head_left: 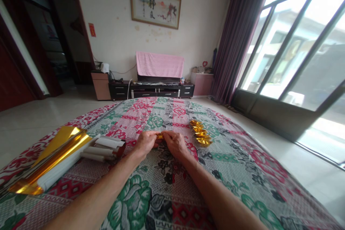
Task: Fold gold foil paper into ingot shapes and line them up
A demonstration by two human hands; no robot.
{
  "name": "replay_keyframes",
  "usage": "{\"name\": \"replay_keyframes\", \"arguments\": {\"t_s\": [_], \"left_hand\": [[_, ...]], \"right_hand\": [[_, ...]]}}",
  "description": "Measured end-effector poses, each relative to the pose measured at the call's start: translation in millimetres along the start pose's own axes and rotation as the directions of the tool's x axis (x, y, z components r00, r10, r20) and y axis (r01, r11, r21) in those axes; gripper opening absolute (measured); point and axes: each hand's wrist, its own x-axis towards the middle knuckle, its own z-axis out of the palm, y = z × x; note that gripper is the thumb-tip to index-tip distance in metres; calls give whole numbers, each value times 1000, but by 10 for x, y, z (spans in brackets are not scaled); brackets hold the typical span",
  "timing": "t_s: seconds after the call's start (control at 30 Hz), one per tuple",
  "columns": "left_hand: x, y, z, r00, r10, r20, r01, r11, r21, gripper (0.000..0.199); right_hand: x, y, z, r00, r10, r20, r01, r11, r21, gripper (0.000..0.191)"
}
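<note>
My left hand [147, 142] and my right hand [175, 143] meet over the middle of the cloth-covered table. Between their closed fingers shows a small piece of gold foil paper [160, 136], gripped from both sides. The fingers cover most of it, so its full shape is hidden. To the right of my hands lies a row of several shiny folded gold foil pieces [201, 133]. Over on the left rest gold foil sheets [63, 154], partly curled, with white backs showing.
Several rolled white-backed sheets [101, 151] lie beside the foil. A flowered cloth [226, 176] covers the round table. Beyond it stand a low black cabinet [155, 90] and a pink cloth [160, 64] draped over something. Large windows [291, 50] are at the right.
</note>
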Motion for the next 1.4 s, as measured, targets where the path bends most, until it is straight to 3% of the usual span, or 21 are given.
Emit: {"name": "replay_keyframes", "arguments": {"t_s": [0.4,0.87,1.4], "left_hand": [[60,-80,8,997,67,-34,-66,997,25,36],[27,-72,34,994,77,-74,-74,996,44,35],[64,-124,36,983,154,-103,-144,985,92,33]], "right_hand": [[8,-2,22,998,45,-46,-46,999,-18,35],[4,-5,25,999,33,-27,-34,999,-38,36],[-7,-21,25,996,10,-90,-15,998,-64,35]]}}
